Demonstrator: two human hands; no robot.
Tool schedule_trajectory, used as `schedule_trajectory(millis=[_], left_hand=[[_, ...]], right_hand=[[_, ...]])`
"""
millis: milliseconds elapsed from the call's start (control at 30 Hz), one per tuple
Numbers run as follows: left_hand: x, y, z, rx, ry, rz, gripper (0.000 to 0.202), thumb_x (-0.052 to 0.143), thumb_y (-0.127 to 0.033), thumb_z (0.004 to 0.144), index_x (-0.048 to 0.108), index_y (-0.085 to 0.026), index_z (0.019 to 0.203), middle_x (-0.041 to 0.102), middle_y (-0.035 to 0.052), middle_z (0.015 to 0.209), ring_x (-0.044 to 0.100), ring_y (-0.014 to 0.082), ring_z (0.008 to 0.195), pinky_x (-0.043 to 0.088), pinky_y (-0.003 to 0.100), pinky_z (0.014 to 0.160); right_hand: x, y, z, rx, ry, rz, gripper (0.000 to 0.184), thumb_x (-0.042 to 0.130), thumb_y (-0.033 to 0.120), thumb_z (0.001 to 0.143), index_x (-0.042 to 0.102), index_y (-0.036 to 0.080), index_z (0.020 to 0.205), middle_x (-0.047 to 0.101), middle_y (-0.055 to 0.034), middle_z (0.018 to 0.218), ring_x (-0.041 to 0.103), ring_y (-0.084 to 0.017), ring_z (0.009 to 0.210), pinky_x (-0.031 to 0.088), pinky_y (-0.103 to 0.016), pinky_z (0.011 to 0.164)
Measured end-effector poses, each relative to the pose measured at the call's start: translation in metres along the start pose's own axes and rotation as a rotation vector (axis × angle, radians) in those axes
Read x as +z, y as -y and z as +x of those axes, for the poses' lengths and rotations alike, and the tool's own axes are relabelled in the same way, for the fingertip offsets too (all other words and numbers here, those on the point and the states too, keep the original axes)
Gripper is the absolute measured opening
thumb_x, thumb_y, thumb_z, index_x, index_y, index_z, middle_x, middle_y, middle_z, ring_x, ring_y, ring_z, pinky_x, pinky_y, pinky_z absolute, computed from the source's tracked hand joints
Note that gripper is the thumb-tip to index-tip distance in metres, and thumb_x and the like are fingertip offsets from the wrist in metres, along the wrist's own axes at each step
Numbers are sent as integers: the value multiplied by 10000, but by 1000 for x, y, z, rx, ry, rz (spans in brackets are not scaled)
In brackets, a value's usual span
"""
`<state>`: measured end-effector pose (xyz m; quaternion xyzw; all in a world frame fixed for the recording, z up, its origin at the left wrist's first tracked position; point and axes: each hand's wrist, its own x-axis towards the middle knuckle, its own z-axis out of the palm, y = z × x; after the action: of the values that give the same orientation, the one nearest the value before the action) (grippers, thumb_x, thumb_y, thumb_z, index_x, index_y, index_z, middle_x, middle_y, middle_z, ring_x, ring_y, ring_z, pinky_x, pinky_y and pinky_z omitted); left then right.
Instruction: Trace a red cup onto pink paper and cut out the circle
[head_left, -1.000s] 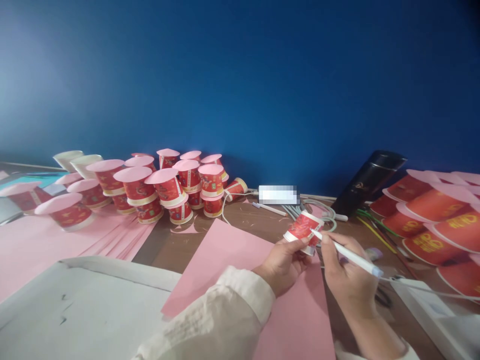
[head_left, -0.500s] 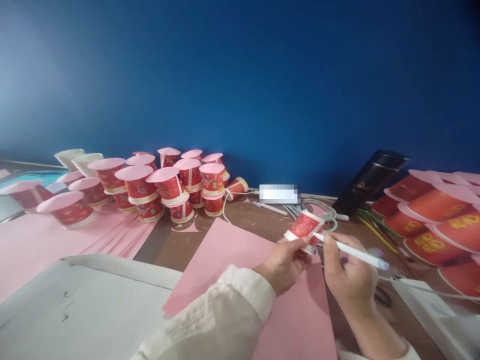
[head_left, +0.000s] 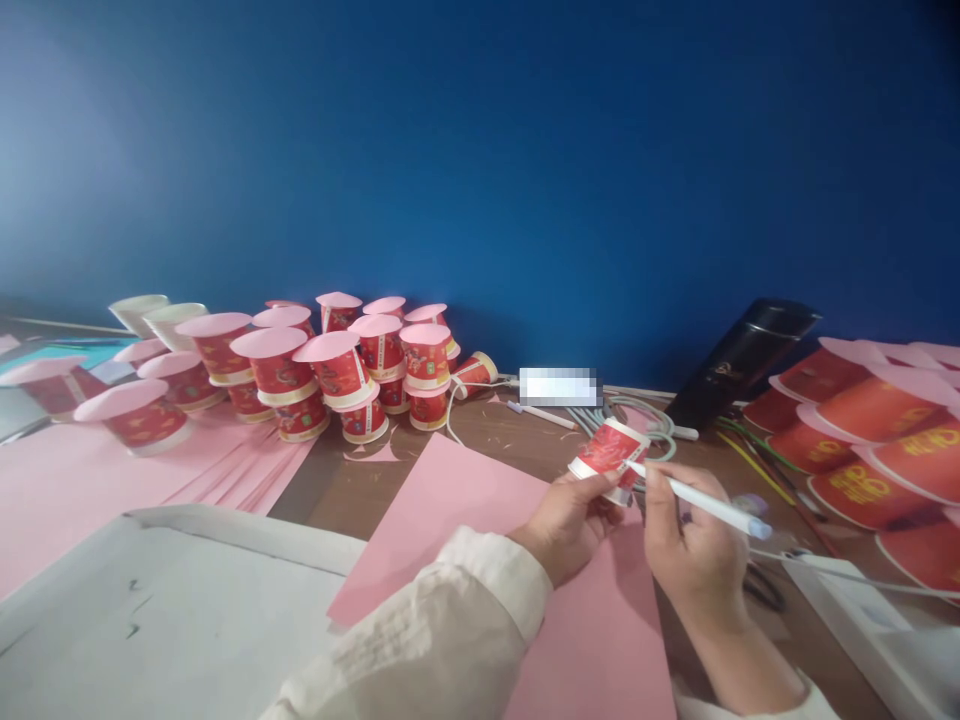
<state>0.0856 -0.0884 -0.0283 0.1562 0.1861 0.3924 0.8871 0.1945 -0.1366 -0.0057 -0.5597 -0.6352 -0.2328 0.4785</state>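
Tilted over the pink paper sheet (head_left: pixel 450 510), a red paper cup (head_left: pixel 609 446) with a white rim is gripped by my left hand (head_left: pixel 571 522), thumb on its near side. My right hand (head_left: pixel 694 535) is closed around a white pen (head_left: pixel 709 500) with a pale blue end. The pen's tip meets the cup's printed side, or lies just in front of it; I cannot tell which. Any mark under the tip is too small to make out.
Red cups topped with pink discs (head_left: pixel 330 347) stand stacked at the left. More red cups (head_left: pixel 862 490) are piled at the right, beside a tilted black bottle (head_left: pixel 739 365). Coiled cables (head_left: pixel 660 428) and a second pen (head_left: pixel 551 416) lie behind the hands. A blue wall (head_left: pixel 480 180) closes the back.
My right hand has shifted slightly left, bringing the pen tip a little further left across the cup's side. My left hand and the cup stay almost still.
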Motion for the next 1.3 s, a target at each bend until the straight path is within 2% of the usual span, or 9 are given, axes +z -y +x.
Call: schedule_trajectory(millis=[133,567,700,800,1000,1300], left_hand=[[0,0,0,8,19,3,336,857,-216,607,695,-118,885,655,38,802,541,97,667,394,229,620],[0,1,0,12,27,1,390,850,-120,546,695,-123,903,676,50,855,562,99,700,397,217,621],[2,-2,-1,9,-16,-70,309,811,-99,596,684,-118,877,673,49,841,558,93,676,424,216,620],[2,-3,0,11,-30,-108,261,790,-109,642,684,-116,881,673,53,846,550,85,657,436,212,617],[-1,-4,1,-13,-6,-130,219,758,-117,696,688,-97,902,669,69,865,573,90,699,444,190,627],[0,-4,1,-4,2,-118,226,767,-123,684,687,-86,893,669,60,822,572,92,688,441,193,628]], right_hand=[[1,0,0,-26,42,24,119,517,234,939,617,169,942,675,-81,833,651,-202,780,517,-329,727],[1,3,-3,10,-3,-8,136,498,256,947,609,180,925,677,-77,814,652,-203,751,503,-317,681],[-3,1,-4,91,-74,-25,145,504,253,946,620,168,923,661,-80,819,628,-200,753,495,-332,722],[-4,-1,-4,140,-76,-31,156,509,266,948,628,165,935,665,-82,839,627,-199,759,491,-327,720],[-2,0,-4,103,-45,-19,161,514,270,947,634,165,921,670,-76,820,627,-193,747,492,-319,714],[1,-1,-3,49,-32,-45,145,528,253,939,635,159,913,682,-82,816,654,-202,758,503,-314,719]])
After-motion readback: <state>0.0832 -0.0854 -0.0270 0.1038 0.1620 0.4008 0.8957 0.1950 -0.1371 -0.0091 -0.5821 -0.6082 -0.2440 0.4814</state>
